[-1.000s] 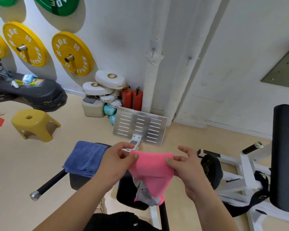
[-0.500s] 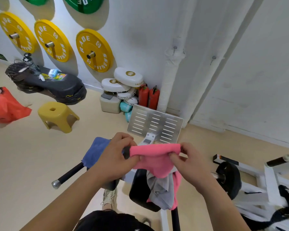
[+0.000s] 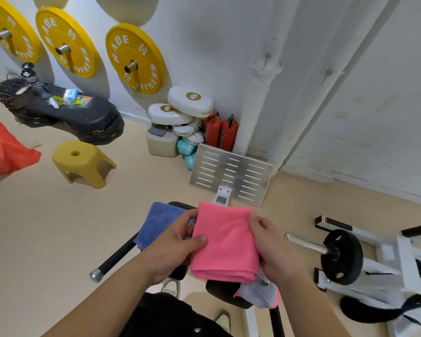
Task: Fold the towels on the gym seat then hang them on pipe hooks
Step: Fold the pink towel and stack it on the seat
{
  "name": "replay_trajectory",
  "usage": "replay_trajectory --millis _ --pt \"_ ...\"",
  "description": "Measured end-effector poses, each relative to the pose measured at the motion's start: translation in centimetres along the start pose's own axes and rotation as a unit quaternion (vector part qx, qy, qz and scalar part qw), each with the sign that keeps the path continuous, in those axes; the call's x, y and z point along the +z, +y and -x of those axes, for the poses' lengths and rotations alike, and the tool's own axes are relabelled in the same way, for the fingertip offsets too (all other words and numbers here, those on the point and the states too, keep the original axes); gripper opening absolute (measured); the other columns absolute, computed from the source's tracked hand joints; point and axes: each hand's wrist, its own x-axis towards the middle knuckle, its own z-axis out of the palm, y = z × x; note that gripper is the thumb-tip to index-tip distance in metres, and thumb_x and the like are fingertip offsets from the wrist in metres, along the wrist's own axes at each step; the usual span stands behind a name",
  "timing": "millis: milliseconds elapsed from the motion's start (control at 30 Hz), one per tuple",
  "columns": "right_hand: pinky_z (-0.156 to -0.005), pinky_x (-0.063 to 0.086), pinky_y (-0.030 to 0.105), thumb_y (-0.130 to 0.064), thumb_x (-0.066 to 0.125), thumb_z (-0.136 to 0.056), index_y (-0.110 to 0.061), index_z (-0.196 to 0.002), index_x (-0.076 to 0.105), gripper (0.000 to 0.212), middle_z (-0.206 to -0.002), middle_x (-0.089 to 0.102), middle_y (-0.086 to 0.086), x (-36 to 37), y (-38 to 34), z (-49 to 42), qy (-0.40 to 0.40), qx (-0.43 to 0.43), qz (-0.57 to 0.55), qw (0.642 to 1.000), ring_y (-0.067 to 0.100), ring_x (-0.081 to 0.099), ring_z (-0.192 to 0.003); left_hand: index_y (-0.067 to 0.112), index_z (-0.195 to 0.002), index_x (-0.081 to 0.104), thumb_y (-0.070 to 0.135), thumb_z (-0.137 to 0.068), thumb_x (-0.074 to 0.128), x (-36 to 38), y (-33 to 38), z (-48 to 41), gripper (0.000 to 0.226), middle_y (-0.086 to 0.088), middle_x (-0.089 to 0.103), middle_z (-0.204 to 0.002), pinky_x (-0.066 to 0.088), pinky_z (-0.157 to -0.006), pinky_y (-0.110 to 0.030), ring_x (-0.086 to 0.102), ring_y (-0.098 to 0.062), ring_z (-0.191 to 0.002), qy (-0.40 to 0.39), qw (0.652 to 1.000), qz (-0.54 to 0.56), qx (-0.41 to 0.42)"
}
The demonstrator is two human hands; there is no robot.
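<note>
A folded pink towel (image 3: 225,242) lies flat between my hands above the black gym seat (image 3: 226,291). My left hand (image 3: 178,246) grips its left edge, thumb on top. My right hand (image 3: 269,244) holds its right edge, fingers curled round it. A blue towel (image 3: 157,221) lies on the seat to the left, partly behind my left hand. A grey and pink cloth (image 3: 260,294) hangs below the pink towel. Two white wrapped pipes stand against the wall, with a hook (image 3: 267,57) on the left pipe and a second hook (image 3: 328,74) on the right one.
A slotted metal footplate (image 3: 231,175) stands just past the seat. Yellow stool (image 3: 83,164), black mat stack (image 3: 71,115) and orange bag (image 3: 3,149) sit at the left. White pads and red extinguishers (image 3: 220,132) crowd the wall base. A white machine with a black weight plate (image 3: 342,256) is at the right.
The pink towel went from hanging loosely, pinched at its top edge, to a flat folded rectangle between both hands. My view has swung to the left and downward.
</note>
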Motion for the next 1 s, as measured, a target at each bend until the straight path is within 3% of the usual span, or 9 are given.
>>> replay_trajectory --millis 100,200,367,467,533,667,833,900,1000 --pt "-0.081 0.063 0.043 -0.032 0.072 -0.095 -0.012 -0.130 0.061 0.042 -0.123 0.072 0.009 1.9 0.2 -0.6 -0.113 0.064 -0.017 0.991 0.027 0.072 -0.111 0.048 -0.132 0.053 0.018 -0.102 0.059 -3.6 -0.3 -0.9 0.043 0.009 0.071 -0.122 0.059 -0.096 -0.047 0.069 -0.018 -0.111 0.040 0.998 -0.044 -0.009" --pt "-0.084 0.063 0.055 0.002 0.078 -0.080 -0.025 -0.143 0.048 0.074 -0.135 0.064 0.011 5.0 1.2 -0.9 -0.204 0.076 0.003 0.976 0.034 0.070 -0.115 0.047 -0.131 0.052 0.018 -0.102 0.056 -7.6 -1.0 -1.9 0.041 0.008 0.072 -0.121 0.058 -0.093 -0.046 0.069 -0.020 -0.110 0.061 0.996 -0.058 -0.038" --pt "-0.079 0.064 0.050 0.009 0.074 -0.072 -0.054 -0.150 0.031 0.109 -0.133 0.058 0.014 10.6 4.2 -1.9 -0.149 0.004 0.087 0.985 0.032 0.071 -0.108 0.046 -0.130 0.054 0.015 -0.101 0.056 -12.8 -2.0 -3.7 0.043 0.006 0.074 -0.115 0.060 -0.092 -0.048 0.071 -0.021 -0.106 0.071 0.992 -0.082 -0.071" --pt "-0.060 0.060 0.037 0.004 0.064 -0.086 -0.050 -0.155 0.026 0.096 -0.113 0.064 0.016 12.6 4.6 -3.2 -0.065 -0.023 0.132 0.989 0.025 0.072 -0.074 0.047 -0.133 0.051 0.014 -0.098 0.058 -14.7 -2.0 -5.1 0.049 0.004 0.071 -0.118 0.062 -0.085 -0.046 0.070 -0.023 -0.106 0.067 0.990 -0.089 -0.082" --pt "-0.060 0.062 0.040 -0.002 0.060 -0.091 -0.051 -0.152 0.031 0.083 -0.111 0.066 0.013 13.6 4.4 -4.1 -0.039 -0.050 0.161 0.985 0.026 0.072 -0.075 0.048 -0.135 0.051 0.009 -0.094 0.059 -15.5 -1.8 -6.0 0.058 0.002 0.069 -0.119 0.061 -0.075 -0.041 0.070 -0.025 -0.104 0.070 0.990 -0.091 -0.081" --pt "-0.066 0.055 0.016 -0.010 0.061 -0.098 -0.044 -0.148 0.037 0.065 -0.105 0.067 0.007 15.2 4.2 -4.8 -0.006 -0.088 0.197 0.976 0.011 0.065 -0.084 0.049 -0.133 0.052 -0.003 -0.087 0.057 -17.0 -1.7 -7.4 0.070 -0.004 0.068 -0.115 0.053 -0.058 -0.027 0.070 -0.028 -0.095 0.079 0.990 -0.091 -0.078" --pt "-0.074 0.055 0.022 -0.018 0.065 -0.098 -0.029 -0.142 0.051 0.048 -0.093 0.067 0.002 16.3 7.7 -6.1 0.012 -0.013 0.209 0.978 0.013 0.066 -0.084 0.041 -0.140 0.044 -0.001 -0.086 0.058 -17.9 -4.2 -7.9 0.070 0.012 0.062 -0.116 0.054 -0.081 -0.028 0.063 -0.018 -0.109 0.052 0.972 -0.206 -0.097" --pt "-0.063 0.046 0.011 -0.024 0.065 -0.099 -0.030 -0.124 0.055 0.028 -0.088 0.063 -0.005 16.7 8.4 -6.1 0.025 0.001 0.208 0.978 0.007 0.062 -0.080 0.032 -0.143 0.047 -0.002 -0.084 0.057 -17.6 -4.8 -8.1 0.069 0.020 0.060 -0.113 0.051 -0.090 -0.029 0.061 -0.014 -0.109 0.063 0.967 -0.233 -0.085" --pt "-0.058 0.042 0.010 -0.027 0.064 -0.100 -0.028 -0.100 0.058 0.005 -0.089 0.067 -0.001 17.0 8.6 -5.9 0.056 -0.031 0.231 0.971 0.010 0.061 -0.076 0.030 -0.143 0.049 0.001 -0.085 0.060 -17.3 -4.9 -8.2 0.066 0.018 0.063 -0.106 0.052 -0.080 -0.026 0.063 -0.010 -0.097 0.101 0.964 -0.239 -0.067"
